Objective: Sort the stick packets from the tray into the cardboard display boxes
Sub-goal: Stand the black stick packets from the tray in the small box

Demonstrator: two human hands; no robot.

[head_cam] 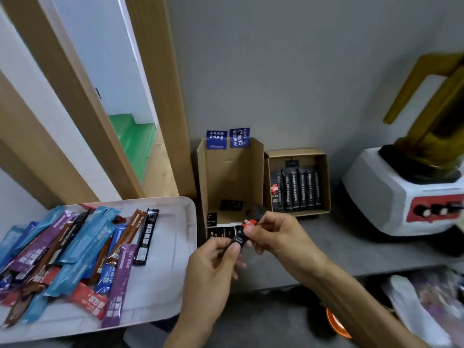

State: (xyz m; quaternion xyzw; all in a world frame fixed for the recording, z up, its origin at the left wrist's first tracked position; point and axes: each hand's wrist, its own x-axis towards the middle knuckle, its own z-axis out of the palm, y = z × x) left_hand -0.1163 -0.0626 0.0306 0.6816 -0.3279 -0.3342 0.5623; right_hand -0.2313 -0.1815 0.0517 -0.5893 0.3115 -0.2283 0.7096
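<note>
A black stick packet (247, 228) with a red patch is held between both hands in front of the boxes. My left hand (213, 262) pinches its lower end; my right hand (278, 234) pinches its upper part. The white tray (175, 247) at the left carries several blue, purple, brown, red and black stick packets (82, 249). An open cardboard display box (229, 177) stands behind my hands, nearly empty inside. To its right, a second cardboard box (297, 182) holds a row of black packets (296, 189).
A white blender base with a red panel (401, 194) and a yellowish jar sits at the right on the grey counter (351, 244). Below the counter at the right lie plastic bags (421, 305) and something orange (336, 322). Wooden frames rise at the left.
</note>
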